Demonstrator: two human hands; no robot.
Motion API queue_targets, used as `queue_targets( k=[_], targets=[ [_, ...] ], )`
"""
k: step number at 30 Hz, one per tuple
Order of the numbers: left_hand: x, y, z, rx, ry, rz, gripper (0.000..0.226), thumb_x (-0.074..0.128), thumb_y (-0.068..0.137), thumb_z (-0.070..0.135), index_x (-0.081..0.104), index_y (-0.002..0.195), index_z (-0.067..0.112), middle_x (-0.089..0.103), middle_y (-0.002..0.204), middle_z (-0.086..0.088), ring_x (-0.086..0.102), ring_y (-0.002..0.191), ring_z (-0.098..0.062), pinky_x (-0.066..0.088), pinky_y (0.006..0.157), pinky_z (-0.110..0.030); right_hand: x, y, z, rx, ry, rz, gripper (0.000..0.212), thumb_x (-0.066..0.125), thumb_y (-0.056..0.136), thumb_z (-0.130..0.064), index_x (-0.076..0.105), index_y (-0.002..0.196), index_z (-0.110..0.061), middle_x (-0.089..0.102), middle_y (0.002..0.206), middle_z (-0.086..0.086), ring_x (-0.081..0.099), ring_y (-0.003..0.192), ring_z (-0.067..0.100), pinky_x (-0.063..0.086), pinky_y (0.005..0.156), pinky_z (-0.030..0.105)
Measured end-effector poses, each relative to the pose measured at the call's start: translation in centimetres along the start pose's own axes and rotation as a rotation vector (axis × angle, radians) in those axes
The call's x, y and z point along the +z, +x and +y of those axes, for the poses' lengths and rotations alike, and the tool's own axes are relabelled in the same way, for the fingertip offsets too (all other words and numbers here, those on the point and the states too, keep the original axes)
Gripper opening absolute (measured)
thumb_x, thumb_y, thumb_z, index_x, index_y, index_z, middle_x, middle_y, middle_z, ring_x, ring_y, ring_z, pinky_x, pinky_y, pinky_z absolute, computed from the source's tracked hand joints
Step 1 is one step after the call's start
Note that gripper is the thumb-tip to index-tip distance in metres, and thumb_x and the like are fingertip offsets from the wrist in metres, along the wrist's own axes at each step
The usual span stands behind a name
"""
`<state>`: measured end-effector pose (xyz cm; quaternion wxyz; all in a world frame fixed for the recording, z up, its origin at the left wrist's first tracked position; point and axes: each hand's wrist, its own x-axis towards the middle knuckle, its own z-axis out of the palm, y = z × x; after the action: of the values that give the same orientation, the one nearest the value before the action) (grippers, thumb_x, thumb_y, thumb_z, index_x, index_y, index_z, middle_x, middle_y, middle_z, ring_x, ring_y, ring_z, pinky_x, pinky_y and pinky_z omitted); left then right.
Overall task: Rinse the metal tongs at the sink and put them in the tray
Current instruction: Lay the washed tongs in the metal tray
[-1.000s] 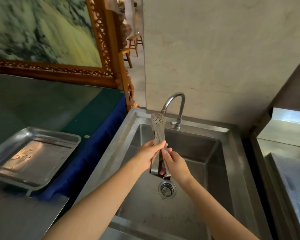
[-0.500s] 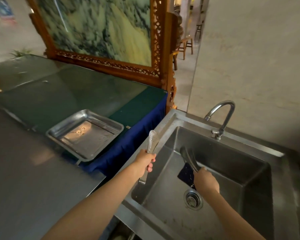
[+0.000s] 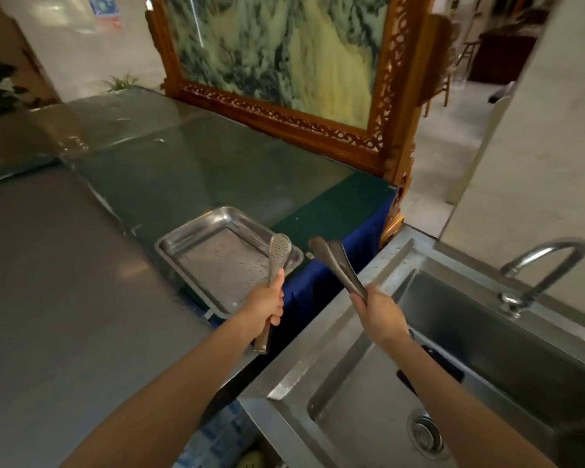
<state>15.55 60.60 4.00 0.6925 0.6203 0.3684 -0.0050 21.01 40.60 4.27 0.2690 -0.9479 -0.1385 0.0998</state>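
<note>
Tongs, two pairs of them, are now out of the sink (image 3: 379, 288) and heading left toward the tray (image 3: 169, 246). Nearest, the left hand (image 3: 267, 304) has its fingers wrapped tight around the handle of the perforated tongs (image 3: 277, 253), whose spoon-shaped tip stands upright over the tray's near right rim. Just right of it, the right hand (image 3: 377, 307) is closed around the lower end of the plain tongs (image 3: 335, 261), which slant up and left above the blue cloth (image 3: 318, 282) between tray and sink; how the fingertips sit on the metal is hidden behind the hand.

A second ago both hands held the perforated pair together above the drain (image 3: 424, 430), under the tap (image 3: 541, 275). Half a second ago the left hand had carried that pair to the basin's left edge while the right still reached into the basin for the plain pair. Since then both have lifted clear and the view has swung left. My reading: rinsing is over, and setting down is what remains.

Counted: two tongs, one tray with nothing in it but droplets, one sink, one tap, one drain. Farther back stand the green counter (image 3: 217, 170) and one carved wooden frame (image 3: 284, 119).
</note>
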Motion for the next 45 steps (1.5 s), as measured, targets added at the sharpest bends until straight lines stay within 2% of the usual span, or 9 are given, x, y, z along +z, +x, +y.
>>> queue_targets(
  k=[7, 12, 18, 25, 30, 34, 38, 42, 45],
  targets=[
    [-8.6, 5.8, 3.4, 0.091, 0.061, 0.143, 0.039, 0.059, 0.089, 0.040, 0.041, 0.063, 0.016, 0.039, 0.041, 0.004, 0.034, 0.034, -0.010, 0.030, 0.035, -0.021, 5.2, 8.8, -8.2, -0.180, -0.233, -0.118, 0.040, 0.034, 0.098, -0.039, 0.041, 0.115, -0.004, 0.063, 0.110, 0.019, 0.061, 0.100, 0.038, 0.045, 0.075, 0.040],
    [-13.9, 10.5, 4.1, 0.027, -0.022, 0.192, 0.032, 0.055, 0.093, 0.030, 0.044, 0.068, 0.012, 0.041, 0.053, -0.002, 0.037, 0.037, -0.011, 0.034, 0.032, -0.021, 10.5, 14.1, -12.2, -0.232, -0.316, -0.204, 0.039, 0.034, 0.099, -0.036, 0.039, 0.116, -0.002, 0.063, 0.108, 0.020, 0.062, 0.094, 0.036, 0.039, 0.065, 0.035],
    [-17.9, 14.4, 2.9, -0.045, -0.108, 0.152, 0.047, 0.054, 0.089, 0.047, 0.042, 0.056, 0.015, 0.040, 0.040, 0.002, 0.036, 0.032, -0.013, 0.033, 0.034, -0.022, 15.6, 18.5, -15.0, -0.168, -0.420, -0.310, 0.044, 0.031, 0.100, -0.025, 0.028, 0.137, -0.002, 0.048, 0.133, 0.018, 0.055, 0.112, 0.034, 0.047, 0.083, 0.040],
    [-18.8, 16.6, 2.5, 0.004, -0.350, 0.001, 0.033, 0.052, 0.091, 0.041, 0.047, 0.073, 0.013, 0.042, 0.044, 0.005, 0.035, 0.033, -0.008, 0.032, 0.031, -0.019, 18.7, 21.1, -15.7, -0.162, -0.519, -0.232, 0.043, 0.037, 0.097, -0.038, 0.037, 0.127, -0.006, 0.045, 0.131, 0.015, 0.047, 0.118, 0.028, 0.044, 0.097, 0.040],
    [-17.4, 17.7, 3.2, -0.008, -0.488, -0.030, 0.035, 0.050, 0.090, 0.043, 0.052, 0.072, 0.014, 0.052, 0.053, 0.002, 0.049, 0.044, -0.012, 0.047, 0.047, -0.027, 18.3, 20.4, -16.7, -0.157, -0.480, -0.087, 0.049, 0.038, 0.096, -0.041, 0.035, 0.133, -0.009, 0.043, 0.130, 0.011, 0.042, 0.118, 0.024, 0.040, 0.101, 0.036],
    [-16.7, 18.3, 3.3, 0.035, -0.540, -0.044, 0.044, 0.046, 0.088, 0.050, 0.065, 0.067, 0.016, 0.066, 0.066, -0.002, 0.062, 0.066, -0.018, 0.049, 0.075, -0.038, 17.4, 16.7, -20.1, -0.157, 0.095, -0.287, 0.044, 0.039, 0.094, -0.045, 0.039, 0.129, -0.019, 0.056, 0.104, -0.009, 0.060, 0.093, 0.007, 0.046, 0.071, 0.016],
    [-15.8, 18.2, 3.0, 0.037, -0.535, -0.163, 0.050, 0.043, 0.081, 0.058, 0.073, 0.065, 0.021, 0.066, 0.077, -0.002, 0.064, 0.065, -0.013, 0.052, 0.064, -0.030, 17.4, 14.2, -22.2, -0.202, 0.246, -0.476, 0.033, 0.049, 0.092, -0.040, 0.041, 0.120, -0.024, 0.060, 0.081, -0.013, 0.062, 0.067, 0.001, 0.047, 0.056, 0.013],
    [-15.9, 17.5, 2.5, 0.071, -0.446, -0.402, 0.057, 0.033, 0.093, 0.054, 0.059, 0.107, 0.006, 0.066, 0.075, -0.009, 0.064, 0.058, -0.022, 0.051, 0.047, -0.029, 16.8, 15.6, -22.5, -0.146, 0.343, -0.554, 0.015, 0.051, 0.093, -0.029, 0.048, 0.106, -0.023, 0.061, 0.072, -0.007, 0.059, 0.052, 0.001, 0.047, 0.049, 0.013],
    [-16.2, 17.2, 3.1, 0.009, -0.275, -0.309, 0.047, 0.041, 0.093, 0.047, 0.058, 0.112, 0.008, 0.068, 0.096, -0.015, 0.067, 0.086, -0.029, 0.055, 0.079, -0.043, 16.8, 15.7, -21.5, -0.204, 0.312, -0.471, 0.019, 0.053, 0.092, -0.028, 0.052, 0.110, -0.021, 0.054, 0.066, -0.010, 0.051, 0.047, -0.007, 0.039, 0.045, 0.005]
  ],
)
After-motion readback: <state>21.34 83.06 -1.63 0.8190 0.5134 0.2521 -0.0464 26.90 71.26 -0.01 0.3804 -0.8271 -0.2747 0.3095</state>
